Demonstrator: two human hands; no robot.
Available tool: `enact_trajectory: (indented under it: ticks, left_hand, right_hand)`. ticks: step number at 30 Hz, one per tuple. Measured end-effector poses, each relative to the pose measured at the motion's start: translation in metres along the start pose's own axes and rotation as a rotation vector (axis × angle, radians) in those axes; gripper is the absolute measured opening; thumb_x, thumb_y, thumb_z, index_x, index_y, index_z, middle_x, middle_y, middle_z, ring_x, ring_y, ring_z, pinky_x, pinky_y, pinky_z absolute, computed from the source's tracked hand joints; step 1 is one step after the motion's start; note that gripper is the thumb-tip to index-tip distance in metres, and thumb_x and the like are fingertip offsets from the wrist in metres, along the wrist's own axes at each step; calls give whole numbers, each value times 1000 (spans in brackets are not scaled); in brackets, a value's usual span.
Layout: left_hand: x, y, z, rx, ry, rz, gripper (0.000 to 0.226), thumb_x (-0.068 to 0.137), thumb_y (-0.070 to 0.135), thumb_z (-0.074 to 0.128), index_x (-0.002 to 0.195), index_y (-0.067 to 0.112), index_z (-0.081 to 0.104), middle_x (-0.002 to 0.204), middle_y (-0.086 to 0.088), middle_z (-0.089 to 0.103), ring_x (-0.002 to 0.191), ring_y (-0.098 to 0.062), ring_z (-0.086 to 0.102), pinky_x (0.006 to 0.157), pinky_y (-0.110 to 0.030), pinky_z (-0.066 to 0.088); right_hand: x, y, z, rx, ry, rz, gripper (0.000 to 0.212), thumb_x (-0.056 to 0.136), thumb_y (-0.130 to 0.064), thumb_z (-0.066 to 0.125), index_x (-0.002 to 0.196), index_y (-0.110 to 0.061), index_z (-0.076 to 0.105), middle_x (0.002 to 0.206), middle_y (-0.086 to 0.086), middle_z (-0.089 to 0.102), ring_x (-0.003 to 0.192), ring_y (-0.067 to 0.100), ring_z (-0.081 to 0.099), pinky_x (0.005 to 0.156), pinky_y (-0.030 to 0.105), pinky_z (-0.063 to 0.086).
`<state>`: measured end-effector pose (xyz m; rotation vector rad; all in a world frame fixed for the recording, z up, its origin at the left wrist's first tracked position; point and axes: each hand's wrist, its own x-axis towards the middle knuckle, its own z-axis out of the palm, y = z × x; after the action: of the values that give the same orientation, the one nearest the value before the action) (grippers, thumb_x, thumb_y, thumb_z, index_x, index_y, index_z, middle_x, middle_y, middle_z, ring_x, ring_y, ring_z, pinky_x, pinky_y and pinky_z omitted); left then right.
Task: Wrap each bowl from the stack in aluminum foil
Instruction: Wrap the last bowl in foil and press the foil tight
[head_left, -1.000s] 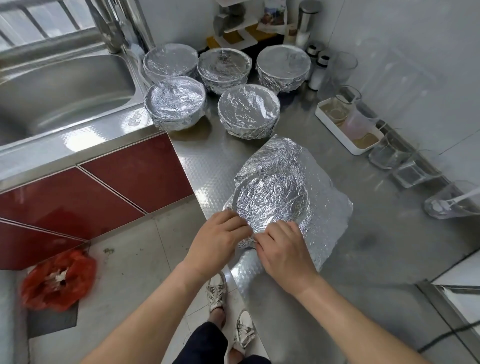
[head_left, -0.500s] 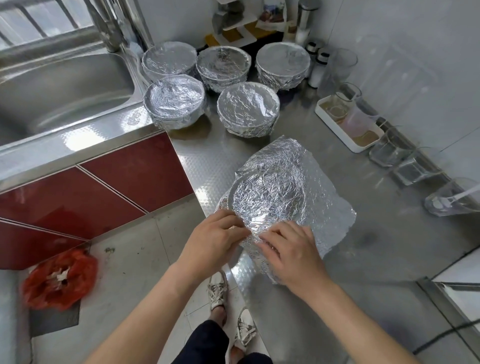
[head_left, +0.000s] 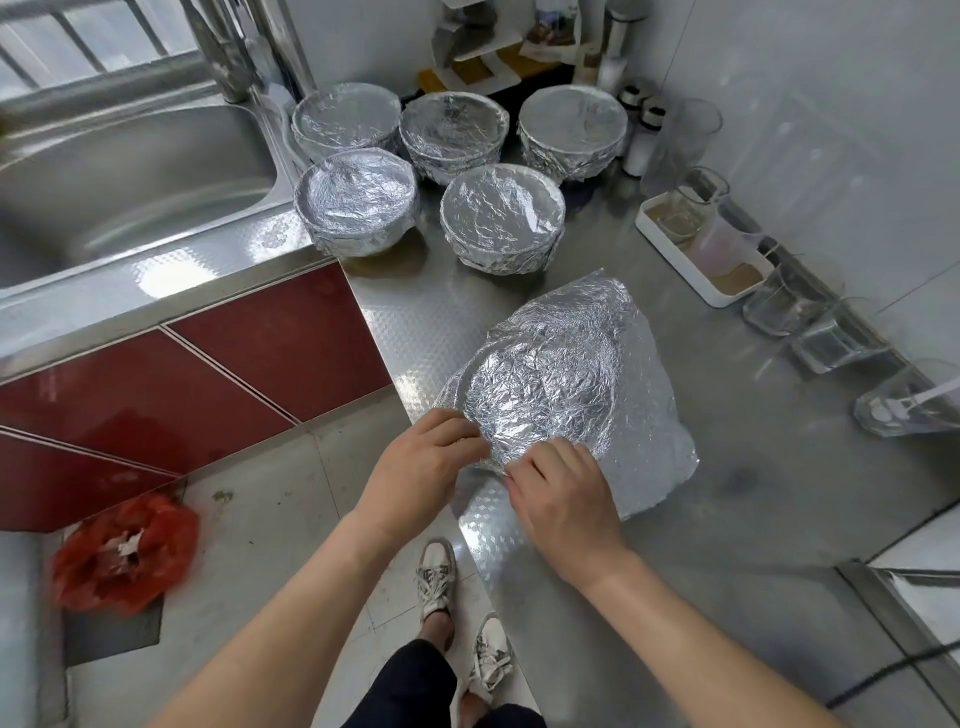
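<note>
A crumpled sheet of aluminum foil (head_left: 639, 415) lies over a bowl (head_left: 540, 395) near the steel counter's front edge; the bowl shows only as a round shape under the foil, tilted up toward me. My left hand (head_left: 421, 473) and my right hand (head_left: 561, 493) sit side by side at the bowl's near rim, fingers pinching the foil edge there. The foil's right and far sides hang loose on the counter. Several foil-wrapped bowls (head_left: 501, 223) stand in a group at the back of the counter.
A steel sink (head_left: 130, 171) lies to the left. A white tray (head_left: 685, 265) with glass cups and several glass containers (head_left: 826, 332) line the right wall. Bottles and a rack stand at the back. A red bag (head_left: 124, 551) lies on the floor below.
The bowl under the foil has tipped up toward me. Both hands stayed at its near rim, working the foil edge inward; the right hand shifted slightly right.
</note>
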<state>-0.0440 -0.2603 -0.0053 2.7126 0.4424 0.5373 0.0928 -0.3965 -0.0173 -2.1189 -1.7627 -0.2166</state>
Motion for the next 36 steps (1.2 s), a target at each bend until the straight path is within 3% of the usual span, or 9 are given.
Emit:
enact_trajectory:
  ticks: [4,9,12,15,20,23,25,31,36]
  left_hand:
    - [3,0,-5,-12,-13,-56,26,74,-5,78,91,15,75,98,1,69,101,-21,62,83,-29,54]
    - [0,15,-9,-36,-48,-36,24,84,15,56,98,14,75,102,1,69,104,-19,59,92,-24,47]
    - [-2,11,-7,-13,-44,-30,13,86,16,66,93,15,77,96,4,70,102,-17,60,87,-26,50]
    - [2,6,-10,5,-48,-75,14,81,8,77,90,18,78,95,7,71,104,-16,60,83,-29,54]
    - [6,12,-14,-33,-89,-72,27,77,3,72,97,21,77,101,8,69,106,-16,58,90,-27,50]
    - [5,18,-11,-48,-113,-37,19,79,16,78,97,22,77,96,8,68,97,-16,58,84,-26,50]
    - [6,16,-9,-36,-94,-15,14,80,19,80,94,21,78,92,8,69,91,-17,59,78,-28,50]
    - [4,7,4,12,-24,30,21,75,4,82,87,20,76,90,7,69,91,-20,59,77,-35,51]
    - [5,5,2,19,-8,27,23,78,-3,72,90,17,74,94,3,68,97,-21,58,82,-34,50]
  right_hand:
    - [5,-5,4,-5,13,-6,22,75,-3,75,69,-13,57,71,4,51,66,22,45,59,33,38]
    - [14,-12,-4,56,-5,83,11,82,-18,73,79,-15,63,76,0,55,72,21,51,64,33,41]
    - [10,-8,-13,138,-64,102,16,89,-33,58,91,-19,67,86,-3,59,81,18,53,69,33,43]
    - [0,5,-21,155,-92,90,25,91,-37,48,92,-22,68,88,-7,57,84,16,53,72,29,34]
    - [-3,11,-20,102,-67,30,18,89,-33,54,86,-22,68,86,-7,58,83,17,54,74,29,28]
    - [-2,7,-16,53,-30,-9,4,85,-23,68,83,-21,66,85,-5,58,80,19,55,73,32,34]
    - [-2,6,-13,20,-22,-25,9,83,-17,73,82,-19,64,84,-3,58,79,21,54,72,33,36]
    - [2,4,-3,-21,5,-54,11,84,-9,68,78,-15,62,77,2,57,71,23,51,68,33,39]
    - [9,-8,1,-36,5,19,11,83,-9,69,76,-15,62,73,2,54,67,22,49,67,33,38]
